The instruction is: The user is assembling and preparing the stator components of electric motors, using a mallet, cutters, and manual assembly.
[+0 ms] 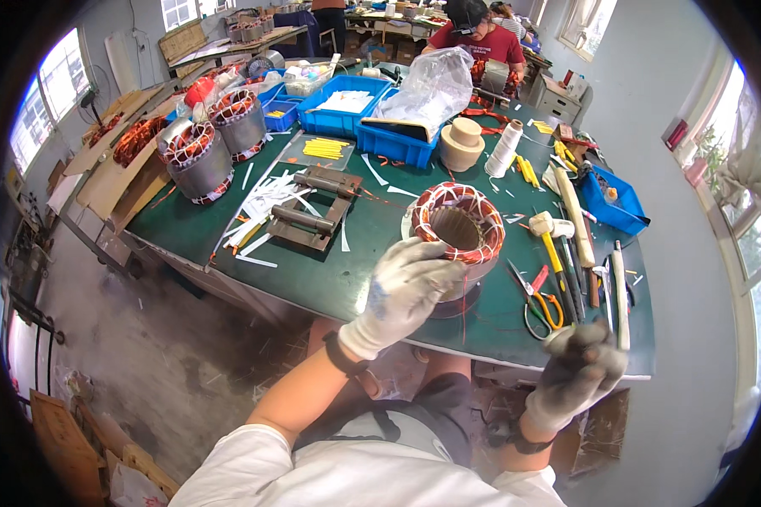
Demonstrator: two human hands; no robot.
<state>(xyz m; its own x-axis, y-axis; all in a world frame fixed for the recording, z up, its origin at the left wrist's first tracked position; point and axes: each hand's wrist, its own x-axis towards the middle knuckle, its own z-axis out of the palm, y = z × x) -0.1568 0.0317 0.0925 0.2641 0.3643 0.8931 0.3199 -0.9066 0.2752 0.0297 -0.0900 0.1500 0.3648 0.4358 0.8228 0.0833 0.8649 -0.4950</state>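
Observation:
A motor stator (473, 275) with a ring of red-orange windings laced in white cord stands upright near the table's front edge. My left hand (407, 291), in a white glove, is against its near left side, with bent fingers resting on the winding rim; the thumb is not clearly seen. Off to the right, past the table's front edge, my gloved right hand (579, 372) is raised with its fingers curled in. Whatever it may hold is hidden. A thin red strand hangs down the front of the stator. Scissors (537, 296) with orange and green handles lie between the stator and that hand.
Right of the scissors lie a mallet (552, 253) and wooden sticks (573, 215). A metal roller stand (313, 211) and white paper strips (271, 207) are left. Behind are blue bins (344, 106), a thread cone (505, 150) and finished stators (197, 165). A co-worker (482, 51) sits across.

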